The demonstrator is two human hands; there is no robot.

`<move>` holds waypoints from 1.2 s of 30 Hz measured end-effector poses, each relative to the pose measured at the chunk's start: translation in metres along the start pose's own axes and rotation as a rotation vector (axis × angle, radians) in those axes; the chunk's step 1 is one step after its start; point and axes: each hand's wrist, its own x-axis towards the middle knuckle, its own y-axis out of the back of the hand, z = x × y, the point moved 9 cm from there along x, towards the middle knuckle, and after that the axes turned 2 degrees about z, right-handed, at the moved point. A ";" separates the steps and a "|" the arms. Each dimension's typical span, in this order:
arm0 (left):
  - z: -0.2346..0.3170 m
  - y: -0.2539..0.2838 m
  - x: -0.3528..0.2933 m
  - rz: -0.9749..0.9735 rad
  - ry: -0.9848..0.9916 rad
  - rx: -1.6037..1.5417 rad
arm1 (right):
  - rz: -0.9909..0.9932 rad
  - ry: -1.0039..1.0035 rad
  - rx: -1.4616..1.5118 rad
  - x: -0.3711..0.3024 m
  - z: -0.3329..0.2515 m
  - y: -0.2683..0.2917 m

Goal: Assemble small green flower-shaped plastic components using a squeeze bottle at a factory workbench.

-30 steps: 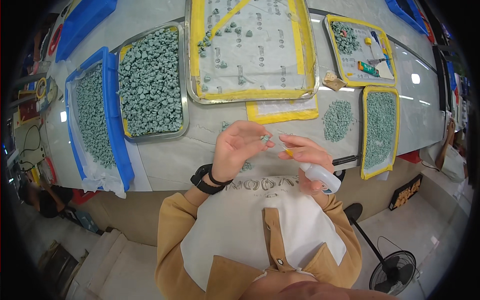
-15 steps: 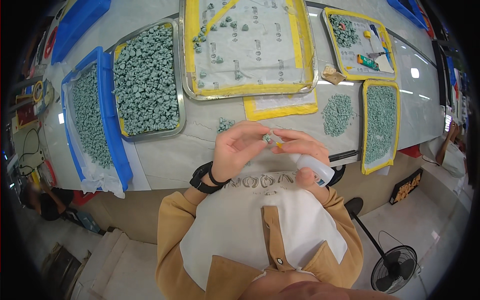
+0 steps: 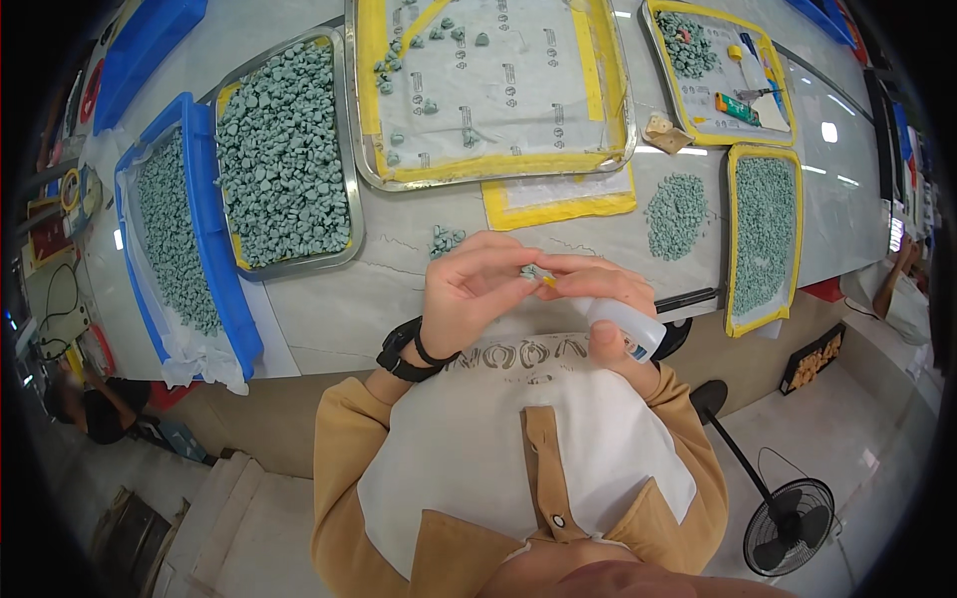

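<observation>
Between the thumb and fingertips of my left hand [image 3: 471, 289] is a small grey-green stone piece [image 3: 528, 271]. My right hand [image 3: 606, 289] is wrapped round a white squeeze bottle [image 3: 628, 327] with a yellow nozzle [image 3: 549, 282]. The nozzle points at the stone piece, and the fingertips of both hands nearly meet there. Whether the tip touches the piece I cannot tell. A little pile of similar stones [image 3: 446, 240] lies on the table just beyond my left hand.
A steel tray [image 3: 356, 234] of stones and a blue bin [image 3: 221, 249] stand left. A large paper-lined tray [image 3: 498, 171] lies ahead. At right are loose small stones [image 3: 677, 217], a yellow-edged tray [image 3: 795, 229], and a tool tray [image 3: 718, 138]. A black fan [image 3: 788, 528] stands on the floor.
The view has shifted slightly. My left hand still pinches the stone piece, and the bottle in my right hand is tipped a little differently, its nozzle still beside the piece.
</observation>
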 end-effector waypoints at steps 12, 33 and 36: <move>-0.004 0.003 -0.001 -0.033 -0.037 0.053 | -0.028 0.009 -0.010 -0.003 0.002 -0.002; -0.003 0.004 0.001 0.014 0.011 -0.015 | 0.014 -0.036 0.061 0.000 0.006 0.000; -0.002 0.002 0.001 0.007 0.010 -0.028 | 0.024 -0.038 0.044 0.003 0.002 0.001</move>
